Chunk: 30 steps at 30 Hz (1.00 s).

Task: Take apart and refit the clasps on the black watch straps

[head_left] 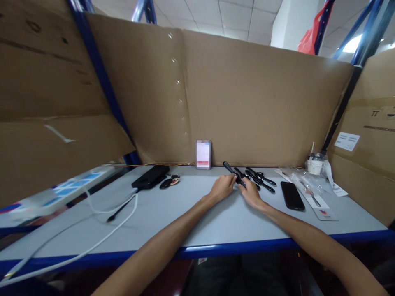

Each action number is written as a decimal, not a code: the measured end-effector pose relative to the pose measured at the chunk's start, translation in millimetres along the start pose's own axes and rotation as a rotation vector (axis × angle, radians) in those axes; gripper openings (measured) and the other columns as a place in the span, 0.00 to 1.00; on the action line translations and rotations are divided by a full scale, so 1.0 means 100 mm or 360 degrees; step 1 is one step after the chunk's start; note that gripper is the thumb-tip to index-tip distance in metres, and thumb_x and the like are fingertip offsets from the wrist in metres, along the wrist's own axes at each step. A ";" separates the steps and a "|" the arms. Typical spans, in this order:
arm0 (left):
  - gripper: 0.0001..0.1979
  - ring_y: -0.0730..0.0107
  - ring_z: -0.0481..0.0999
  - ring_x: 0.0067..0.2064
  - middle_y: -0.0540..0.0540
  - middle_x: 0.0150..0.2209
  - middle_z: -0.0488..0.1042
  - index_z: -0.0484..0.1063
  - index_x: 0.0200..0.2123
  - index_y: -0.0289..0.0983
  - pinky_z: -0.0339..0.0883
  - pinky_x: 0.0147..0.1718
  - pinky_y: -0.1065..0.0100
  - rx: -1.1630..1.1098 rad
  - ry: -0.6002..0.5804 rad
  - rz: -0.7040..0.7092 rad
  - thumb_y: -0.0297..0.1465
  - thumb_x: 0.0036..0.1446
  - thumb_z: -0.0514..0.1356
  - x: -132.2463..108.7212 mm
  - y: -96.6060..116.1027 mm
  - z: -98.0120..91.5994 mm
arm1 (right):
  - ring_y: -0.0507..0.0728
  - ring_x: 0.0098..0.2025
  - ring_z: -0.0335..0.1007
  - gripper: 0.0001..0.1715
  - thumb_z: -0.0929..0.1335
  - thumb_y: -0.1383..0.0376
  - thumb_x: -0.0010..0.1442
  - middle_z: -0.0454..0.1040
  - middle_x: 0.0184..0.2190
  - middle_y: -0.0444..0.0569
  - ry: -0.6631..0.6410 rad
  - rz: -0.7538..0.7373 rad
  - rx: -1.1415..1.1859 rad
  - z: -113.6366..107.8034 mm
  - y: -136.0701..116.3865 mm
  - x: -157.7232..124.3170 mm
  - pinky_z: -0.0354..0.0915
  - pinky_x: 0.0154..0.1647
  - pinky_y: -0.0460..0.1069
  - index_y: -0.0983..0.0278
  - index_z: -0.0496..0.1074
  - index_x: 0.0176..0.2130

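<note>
My left hand [222, 185] and my right hand [250, 194] are close together over the middle of the table, fingers closed. Between them is a slim black handle-like tool [228, 166], its rounded end rising up and to the left. My fingers hide much of it, and its exact kind is unclear. Just past my right hand lies a loose group of several similar black tools [268, 188], some crossing each other. To the right of these a black phone [291, 195] lies flat.
A lit phone [203, 155] stands against the cardboard back wall [247, 94]. At left are a black box-like device [149, 177], dark small items [166, 183], white cables [123, 207] and a power strip [70, 187]. A packaging card [324, 213], clear plastic and a cup [314, 165] lie right.
</note>
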<state>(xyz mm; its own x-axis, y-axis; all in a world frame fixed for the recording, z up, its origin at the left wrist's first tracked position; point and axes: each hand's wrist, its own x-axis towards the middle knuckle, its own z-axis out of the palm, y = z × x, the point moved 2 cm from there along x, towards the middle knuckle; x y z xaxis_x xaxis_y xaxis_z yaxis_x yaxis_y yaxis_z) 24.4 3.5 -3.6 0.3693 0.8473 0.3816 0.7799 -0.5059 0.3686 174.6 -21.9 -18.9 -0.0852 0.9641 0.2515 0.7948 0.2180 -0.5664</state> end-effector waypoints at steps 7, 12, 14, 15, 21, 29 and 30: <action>0.25 0.68 0.72 0.24 0.48 0.20 0.72 0.69 0.26 0.38 0.61 0.30 0.69 -0.0526 0.0018 -0.0141 0.41 0.71 0.43 0.04 0.00 0.10 | 0.62 0.47 0.74 0.11 0.65 0.64 0.68 0.79 0.43 0.55 0.0014 -0.0070 -0.0226 0.00 0.04 0.03 0.60 0.44 0.48 0.63 0.73 0.48; 0.28 0.71 0.65 0.17 0.50 0.15 0.68 0.66 0.22 0.38 0.60 0.25 0.70 -0.0822 -0.0028 -0.0261 0.46 0.69 0.43 0.07 -0.07 0.23 | 0.61 0.45 0.75 0.11 0.65 0.66 0.68 0.80 0.41 0.55 0.0026 -0.0107 -0.0286 0.03 0.07 0.04 0.60 0.43 0.48 0.65 0.75 0.47; 0.28 0.72 0.63 0.16 0.50 0.14 0.66 0.65 0.21 0.38 0.58 0.23 0.70 -0.0897 -0.0051 -0.0300 0.48 0.68 0.44 0.08 -0.07 0.25 | 0.61 0.45 0.75 0.11 0.65 0.67 0.67 0.80 0.41 0.55 0.0032 -0.0127 -0.0279 0.05 0.08 0.04 0.60 0.42 0.48 0.65 0.75 0.46; 0.28 0.73 0.63 0.16 0.50 0.13 0.66 0.65 0.21 0.38 0.58 0.23 0.70 -0.0949 -0.0068 -0.0332 0.48 0.68 0.45 0.09 -0.07 0.25 | 0.61 0.44 0.76 0.10 0.65 0.67 0.67 0.80 0.40 0.55 0.0035 -0.0137 -0.0267 0.05 0.08 0.05 0.60 0.42 0.48 0.65 0.75 0.45; 0.25 0.71 0.67 0.19 0.49 0.18 0.69 0.66 0.28 0.37 0.60 0.24 0.70 -0.1191 -0.0287 -0.0543 0.42 0.71 0.40 0.06 0.00 0.19 | 0.60 0.43 0.76 0.09 0.65 0.68 0.65 0.81 0.40 0.54 0.0091 -0.0187 -0.0075 0.09 0.13 0.11 0.61 0.41 0.48 0.65 0.75 0.43; 0.13 0.55 0.80 0.40 0.40 0.38 0.80 0.68 0.48 0.40 0.63 0.37 0.65 0.0114 -0.0086 -0.0124 0.36 0.70 0.48 -0.02 0.02 0.00 | 0.62 0.45 0.76 0.09 0.66 0.68 0.64 0.81 0.40 0.53 0.0107 -0.0079 -0.0043 0.07 0.14 0.14 0.63 0.43 0.48 0.65 0.76 0.42; 0.13 0.55 0.80 0.41 0.40 0.38 0.80 0.69 0.47 0.40 0.63 0.37 0.65 0.0131 -0.0099 -0.0108 0.36 0.70 0.47 -0.01 0.01 -0.01 | 0.62 0.46 0.76 0.09 0.67 0.67 0.65 0.81 0.41 0.53 0.0103 -0.0061 -0.0056 0.07 0.13 0.13 0.63 0.43 0.48 0.65 0.76 0.43</action>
<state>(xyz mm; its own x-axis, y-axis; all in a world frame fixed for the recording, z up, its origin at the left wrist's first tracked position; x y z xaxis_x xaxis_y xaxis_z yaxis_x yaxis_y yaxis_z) 24.3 1.9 -3.2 0.3427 0.8889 0.3039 0.8420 -0.4341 0.3202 179.9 -5.3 -28.4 -0.0777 0.9431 0.3232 0.8123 0.2478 -0.5280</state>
